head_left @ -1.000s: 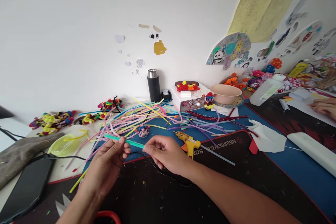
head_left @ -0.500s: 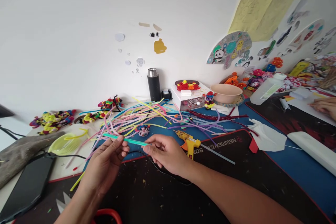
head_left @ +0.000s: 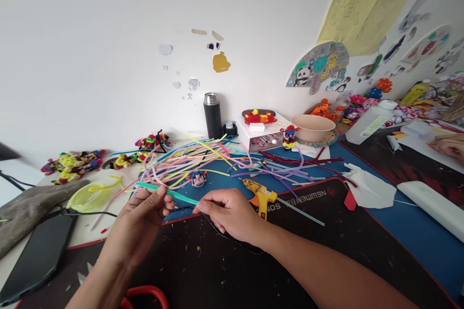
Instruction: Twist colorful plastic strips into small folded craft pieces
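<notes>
A thin turquoise-green pipe cleaner (head_left: 184, 197) stretches between my two hands above the black mat. My left hand (head_left: 147, 212) pinches it between thumb and fingers, and one end sticks out to the left. Its other end sits in the pinch of my right hand (head_left: 226, 212). Behind my hands spreads a loose pile of coloured pipe cleaners (head_left: 195, 157). A small painted doll head (head_left: 198, 178) rests at the pile's front edge. Red-handled scissors (head_left: 147, 294) lie partly hidden under my left forearm. A yellow glue gun (head_left: 264, 197) is to the right of my right hand.
At the left are a phone (head_left: 39, 248), driftwood (head_left: 18, 212) and a yellow-green coil (head_left: 89, 195). A black thermos (head_left: 212, 118), a white box (head_left: 250, 137) and a pink bowl (head_left: 313, 128) stand by the wall. Another person's hand (head_left: 449, 145) shows at far right.
My left hand has moved slightly left and down with the pipe cleaner. My right hand has shifted a little left, still pinching its end.
</notes>
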Tool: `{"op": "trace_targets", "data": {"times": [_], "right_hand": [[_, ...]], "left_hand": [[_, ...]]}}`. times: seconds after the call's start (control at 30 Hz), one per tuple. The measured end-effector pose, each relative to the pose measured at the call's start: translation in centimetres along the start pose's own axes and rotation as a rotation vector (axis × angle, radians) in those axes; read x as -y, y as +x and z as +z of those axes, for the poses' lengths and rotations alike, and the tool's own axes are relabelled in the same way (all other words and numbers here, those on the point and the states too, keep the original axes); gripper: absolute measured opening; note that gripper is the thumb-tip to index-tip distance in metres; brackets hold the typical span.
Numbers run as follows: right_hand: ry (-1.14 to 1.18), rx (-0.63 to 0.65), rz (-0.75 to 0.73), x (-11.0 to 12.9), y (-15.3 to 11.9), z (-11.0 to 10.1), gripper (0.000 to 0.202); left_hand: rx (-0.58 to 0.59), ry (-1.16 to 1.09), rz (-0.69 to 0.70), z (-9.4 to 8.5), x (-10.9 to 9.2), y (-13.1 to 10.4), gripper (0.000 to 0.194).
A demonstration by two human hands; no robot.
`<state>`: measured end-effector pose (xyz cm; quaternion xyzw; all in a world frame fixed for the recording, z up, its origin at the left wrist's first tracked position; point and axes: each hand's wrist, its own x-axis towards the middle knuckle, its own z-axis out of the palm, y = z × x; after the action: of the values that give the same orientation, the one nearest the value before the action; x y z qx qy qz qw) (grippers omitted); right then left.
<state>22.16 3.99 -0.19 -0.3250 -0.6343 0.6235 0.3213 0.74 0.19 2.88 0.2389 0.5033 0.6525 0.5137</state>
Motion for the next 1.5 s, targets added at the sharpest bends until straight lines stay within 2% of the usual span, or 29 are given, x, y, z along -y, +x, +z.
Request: {"op": "trace_targets", "data": {"times": [0.1, 0.2, 0.37, 0.53, 0.8, 0.97, 1.1, 1.23, 1.37, 1.5], "right_hand": [[0.071, 0.032, -0.005, 0.2, 0.0, 0.1, 0.048], [0.114, 0.033, -0.007, 0.2, 0.1, 0.1, 0.050], [-0.012, 0.017, -0.068, 0.0, -0.2, 0.3, 0.042], [-0.235, -0.024, -0.233, -0.3, -0.5, 0.6, 0.032], [-0.421, 0.074, -0.466, -0.6, -0.6, 0.6, 0.023], [-0.354, 0.056, -0.464, -0.4, -0.6, 0.6, 0.023], [-0.167, 0.021, -0.271, -0.1, -0.5, 0.6, 0.025], [-0.037, 0.046, -0.070, 0.2, -0.3, 0.3, 0.033], [0.059, 0.069, -0.004, 0.4, 0.0, 0.0, 0.040], [0.146, 0.119, 0.050, 0.3, 0.3, -0.2, 0.041]], "left_hand": [[-0.072, -0.097, -0.163, 0.4, -0.5, -0.1, 0.015], [-0.093, -0.177, -0.271, 0.6, -1.0, -0.1, 0.021], [-0.114, -0.139, -0.405, 1.2, -1.1, -0.5, 0.024], [0.020, -0.038, -0.490, 1.2, -0.3, -1.0, 0.015], [0.237, 0.016, -0.538, 0.1, 0.9, -0.6, 0.026], [0.278, 0.067, -0.481, 0.3, 1.0, -0.8, 0.041], [0.312, 0.147, -0.365, 0.7, 1.0, -1.2, 0.045], [0.298, 0.194, -0.223, 1.0, 1.1, -1.4, 0.047], [0.308, 0.250, -0.119, 0.8, 1.3, -1.2, 0.048], [0.326, 0.300, -0.073, 0.4, 1.4, -1.0, 0.048]]}}
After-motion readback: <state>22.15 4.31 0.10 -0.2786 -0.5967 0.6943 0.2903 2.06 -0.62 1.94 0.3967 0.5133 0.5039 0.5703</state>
